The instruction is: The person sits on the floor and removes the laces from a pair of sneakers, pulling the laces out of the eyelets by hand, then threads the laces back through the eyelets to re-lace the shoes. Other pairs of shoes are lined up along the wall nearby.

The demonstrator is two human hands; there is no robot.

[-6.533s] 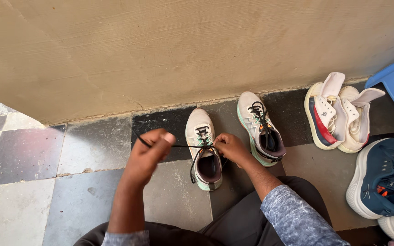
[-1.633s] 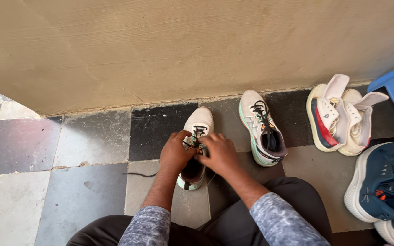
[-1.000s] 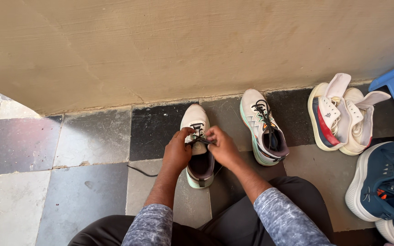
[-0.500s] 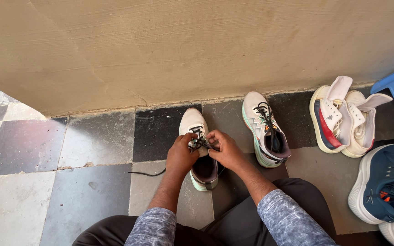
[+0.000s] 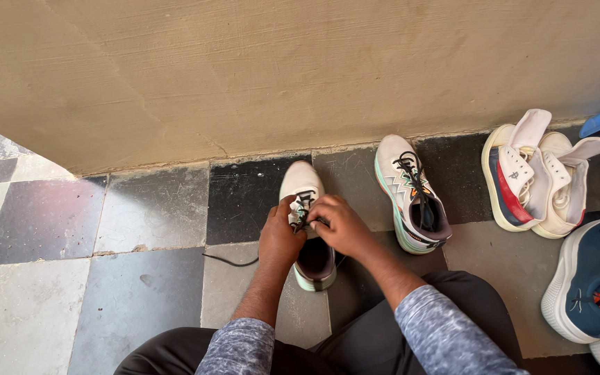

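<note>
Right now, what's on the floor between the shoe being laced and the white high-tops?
Head view: one matching shoe, pale with black laces, lies between the laced shoe and the white high-tops.

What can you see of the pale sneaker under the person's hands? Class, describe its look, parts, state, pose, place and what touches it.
The pale sneaker stands upright on the tiled floor, toe toward the tan wall. It is cream with a mint-green sole, zigzag side trim, a dark lining at its open collar and a black lace. The left hand and right hand meet over the lacing, fingers pinching the lace; one loose end trails left across the floor. Its mate stands apart to the right.
</note>
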